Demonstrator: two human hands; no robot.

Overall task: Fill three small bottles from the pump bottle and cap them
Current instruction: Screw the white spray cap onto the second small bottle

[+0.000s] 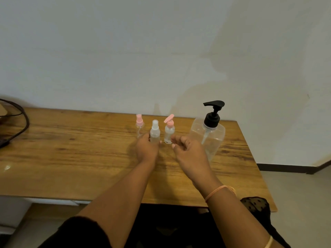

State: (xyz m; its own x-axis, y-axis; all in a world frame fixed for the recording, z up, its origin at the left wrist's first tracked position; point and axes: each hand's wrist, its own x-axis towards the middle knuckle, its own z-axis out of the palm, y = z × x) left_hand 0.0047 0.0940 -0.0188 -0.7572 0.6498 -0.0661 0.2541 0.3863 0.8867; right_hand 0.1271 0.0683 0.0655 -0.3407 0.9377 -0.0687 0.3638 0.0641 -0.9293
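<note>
Three small clear bottles stand in a row on the wooden table [71,158]. The left one [139,127] has a pink spray top. My left hand [147,149] grips the middle bottle [155,133], which has a clear spray top. The right small bottle [169,130] carries a pink flip cap standing open. My right hand [188,151] hovers just right of it with fingers loosely curled, holding nothing. The large clear pump bottle [209,135] with a black pump stands upright at the right, behind my right hand.
A black cable [21,119] loops over the table's far left corner. A white wall rises right behind the table. The table's right edge lies a little past the pump bottle, with floor beyond.
</note>
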